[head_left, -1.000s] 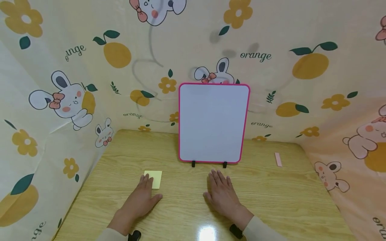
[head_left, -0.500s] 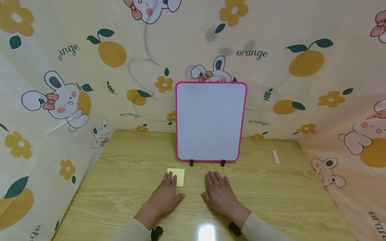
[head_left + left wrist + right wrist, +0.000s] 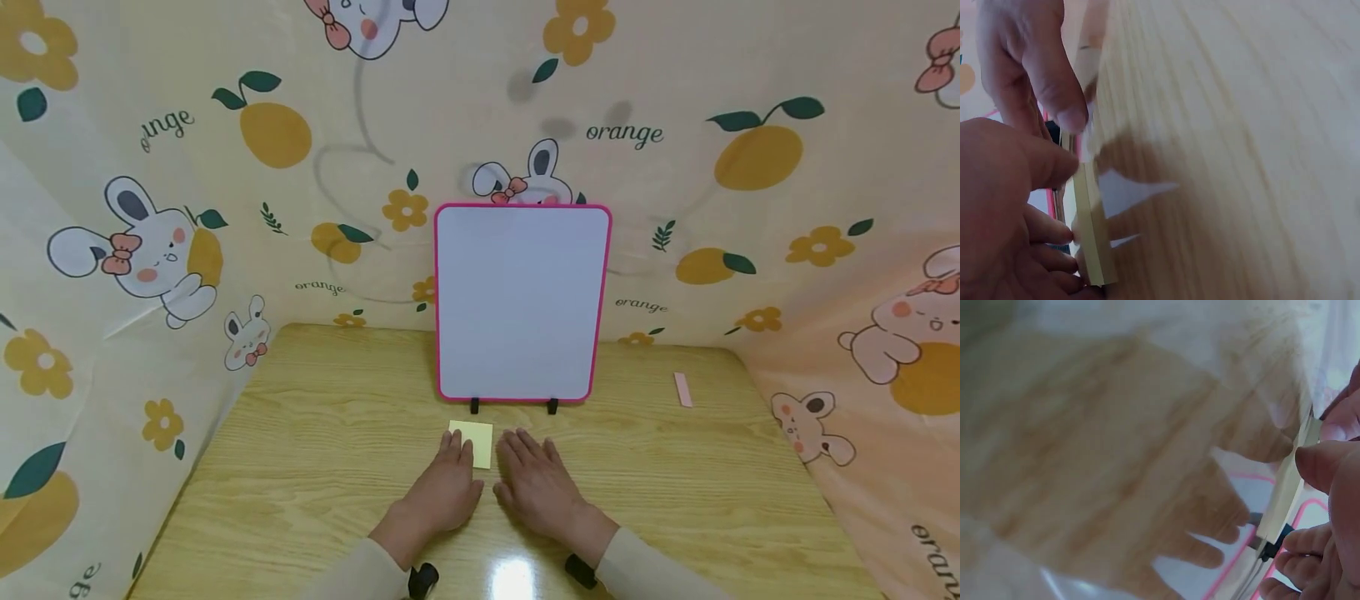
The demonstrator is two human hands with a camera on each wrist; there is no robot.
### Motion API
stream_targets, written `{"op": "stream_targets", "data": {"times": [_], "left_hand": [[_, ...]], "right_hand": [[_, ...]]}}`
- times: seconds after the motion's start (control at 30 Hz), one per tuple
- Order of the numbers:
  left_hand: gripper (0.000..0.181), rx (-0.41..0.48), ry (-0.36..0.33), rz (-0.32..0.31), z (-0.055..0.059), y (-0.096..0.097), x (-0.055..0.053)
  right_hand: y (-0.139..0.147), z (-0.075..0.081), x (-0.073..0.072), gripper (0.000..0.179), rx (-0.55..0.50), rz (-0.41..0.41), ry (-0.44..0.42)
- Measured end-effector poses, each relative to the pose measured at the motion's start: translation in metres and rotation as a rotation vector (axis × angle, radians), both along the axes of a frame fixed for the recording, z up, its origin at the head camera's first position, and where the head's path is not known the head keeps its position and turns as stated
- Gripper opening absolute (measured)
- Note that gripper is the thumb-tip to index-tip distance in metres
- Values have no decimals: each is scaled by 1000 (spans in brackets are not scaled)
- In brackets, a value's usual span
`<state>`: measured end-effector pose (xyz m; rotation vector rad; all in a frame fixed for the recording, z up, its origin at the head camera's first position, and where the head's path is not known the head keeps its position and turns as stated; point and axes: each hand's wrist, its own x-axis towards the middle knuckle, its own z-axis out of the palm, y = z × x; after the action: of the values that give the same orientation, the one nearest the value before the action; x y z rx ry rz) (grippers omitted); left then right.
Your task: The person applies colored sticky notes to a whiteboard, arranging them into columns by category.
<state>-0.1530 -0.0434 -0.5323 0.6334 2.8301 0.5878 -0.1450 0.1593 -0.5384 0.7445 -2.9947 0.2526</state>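
A yellow sticky note pad point(image 3: 482, 447) lies on the wooden table in front of the whiteboard. My left hand point(image 3: 444, 490) rests its straight fingers over the pad's left part. My right hand point(image 3: 542, 483) lies palm down on the table, just to the right of the pad, its fingers extended and holding nothing. In the left wrist view the pad point(image 3: 1092, 231) shows its thick edge beside the left thumb. The right wrist view also shows the pad's edge point(image 3: 1282, 494), near both thumbs. The surface under both palms is hidden.
A white board with a pink rim point(image 3: 521, 304) stands upright behind the hands on small black feet point(image 3: 552, 407). A pale pink strip point(image 3: 682, 390) lies at the table's back right. Patterned cloth point(image 3: 360, 108) encloses the back and sides of the wooden table point(image 3: 315, 417).
My left hand has slid the sticky note pad to the right along the table, close to the right hand. The right hand has stayed almost where it was.
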Motion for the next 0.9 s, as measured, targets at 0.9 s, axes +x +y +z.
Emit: {"op": "stream_targets", "data": {"times": [0.9], "left_hand": [[83, -99, 11, -256, 2, -30, -15]], "right_hand": [[17, 0, -9, 60, 115, 109, -15]]}}
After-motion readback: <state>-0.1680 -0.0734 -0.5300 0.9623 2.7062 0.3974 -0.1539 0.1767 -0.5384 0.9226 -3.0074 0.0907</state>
